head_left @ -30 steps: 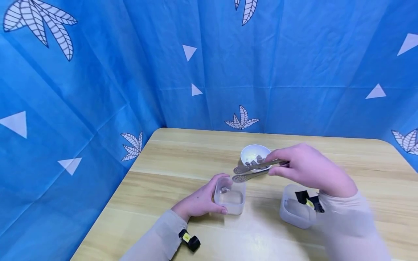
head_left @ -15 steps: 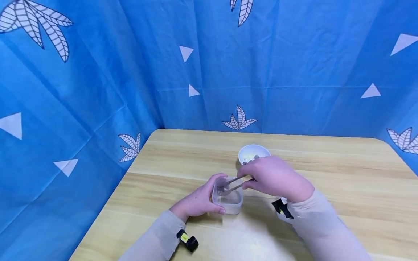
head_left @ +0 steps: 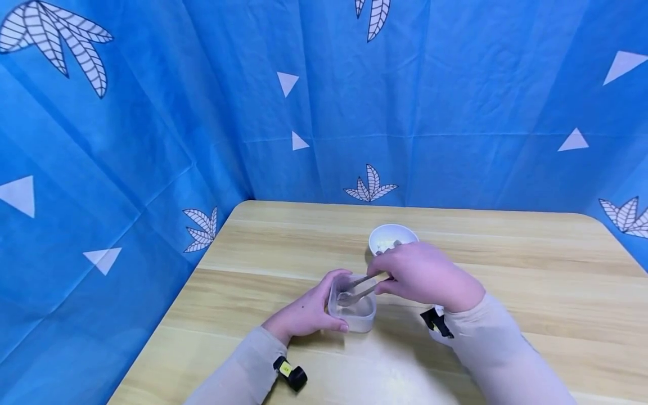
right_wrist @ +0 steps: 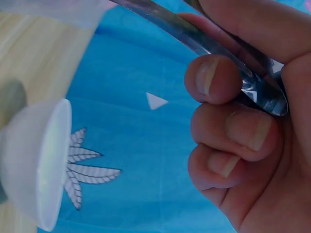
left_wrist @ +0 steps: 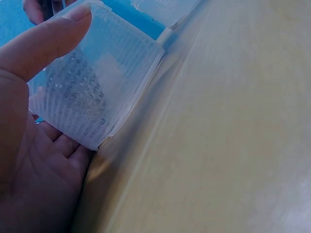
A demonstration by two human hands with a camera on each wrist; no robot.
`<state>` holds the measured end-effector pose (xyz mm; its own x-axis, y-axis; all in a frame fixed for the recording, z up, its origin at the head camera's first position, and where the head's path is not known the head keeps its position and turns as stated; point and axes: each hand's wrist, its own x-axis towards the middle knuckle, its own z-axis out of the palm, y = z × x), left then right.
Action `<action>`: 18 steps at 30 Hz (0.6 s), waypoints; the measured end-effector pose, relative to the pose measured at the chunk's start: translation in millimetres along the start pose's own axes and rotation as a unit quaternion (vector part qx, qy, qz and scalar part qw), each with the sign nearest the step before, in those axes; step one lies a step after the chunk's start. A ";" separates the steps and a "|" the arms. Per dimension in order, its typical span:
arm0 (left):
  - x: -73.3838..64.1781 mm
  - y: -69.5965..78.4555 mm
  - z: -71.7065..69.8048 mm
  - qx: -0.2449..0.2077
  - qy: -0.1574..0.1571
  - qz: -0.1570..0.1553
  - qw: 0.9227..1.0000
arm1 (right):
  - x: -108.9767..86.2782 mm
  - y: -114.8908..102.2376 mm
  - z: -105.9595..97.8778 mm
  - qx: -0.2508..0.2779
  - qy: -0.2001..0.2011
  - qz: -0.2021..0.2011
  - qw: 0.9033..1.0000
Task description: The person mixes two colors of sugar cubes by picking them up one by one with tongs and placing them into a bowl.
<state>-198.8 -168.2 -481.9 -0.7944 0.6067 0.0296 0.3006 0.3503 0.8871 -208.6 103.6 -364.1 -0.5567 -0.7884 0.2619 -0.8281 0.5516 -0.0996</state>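
My left hand (head_left: 313, 312) grips a small translucent plastic container (head_left: 360, 324) from its left side, thumb on the near wall. In the right wrist view, curled fingers of my right hand (head_left: 427, 278) hold metal tongs (right_wrist: 167, 22) near their hinged end. The tongs reach down into the container, their two arms spread somewhat apart. Through the wall in the left wrist view, a perforated tong tip (left_wrist: 80, 90) shows blurred. The small grey cube seen earlier in the container is hidden now.
Just behind my right hand stands a white bowl (head_left: 388, 230) with several small grey cubes (head_left: 397, 243), partly covered by the hand. A second translucent container (head_left: 441, 337) sits mostly hidden under my right sleeve. A blue patterned curtain (head_left: 324, 101) hangs behind the wooden table (head_left: 283, 236).
My right hand has moved left and toward me, taking the tongs from above the bowl's near side down into the container. My left hand keeps its hold on the container.
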 end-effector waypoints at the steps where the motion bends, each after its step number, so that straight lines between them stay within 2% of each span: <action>1: 0.2 0.0 0.1 0.002 0.000 0.002 1.000 | 0.7 0.4 1.6 -0.002 0.001 -0.002 1.000; 10: 0.4 2.2 -0.1 0.004 -0.001 0.007 1.000 | 0.2 2.3 1.4 0.025 0.027 -0.035 0.999; 18: -1.2 1.6 -0.2 -0.004 0.004 -0.005 1.000 | -7.5 2.4 -13.5 0.046 0.028 -0.015 0.998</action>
<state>-197.5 -168.5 -480.4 -0.8020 0.5968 0.0248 0.2890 0.3512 0.8906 -205.6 114.6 -353.4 -0.5286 -0.7869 0.3184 -0.8487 0.4981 -0.1778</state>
